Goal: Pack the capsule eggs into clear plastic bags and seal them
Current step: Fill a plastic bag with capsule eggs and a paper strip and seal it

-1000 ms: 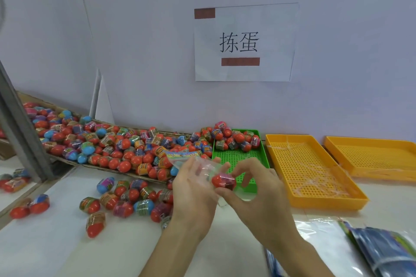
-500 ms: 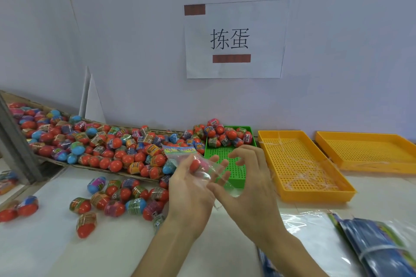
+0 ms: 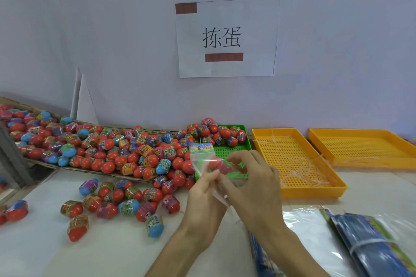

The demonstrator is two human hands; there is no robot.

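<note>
Clear plastic film is what both hands are working: a small clear bag [image 3: 208, 165] with a printed header card [image 3: 201, 148] at its top, held up above the counter [image 3: 117, 252] in front of the green tray [image 3: 227, 152]. The left hand [image 3: 202, 200] has its grip pinched on the bag's lower edge, fingertips [image 3: 213, 174] clenched on the film. The right hand [image 3: 254, 186] curls over from the other side, thumb and forefinger closed on the bag near a red capsule egg [image 3: 216, 163] that shows through the plastic; whether that grip is on the egg through the film or on the film alone is too blurred to tell.

The bag's long axis runs from the header card, up and away from the person, down to the pinched end nearest the wrists. So the end being handled lies right at both grips, and the egg sits between them, just above the left fingertips. My judgement is that the coming move turns on this: the right hand is nearer the egg and the left steadies the bag.

Outward from there, loose capsule eggs [image 3: 126, 204] lie scattered on the counter to the left, near the left forearm. Beyond them a heap of eggs [image 3: 108, 144] fills a flat cardboard tray [image 3: 67, 167] along the wall and spills into the green tray. Two yellow perforated trays [image 3: 292, 159] stand to the right, and a banded stack of printed bags [image 3: 369, 243] lies beside the right forearm. A paper sign [image 3: 226, 37] hangs on the wall.
</note>
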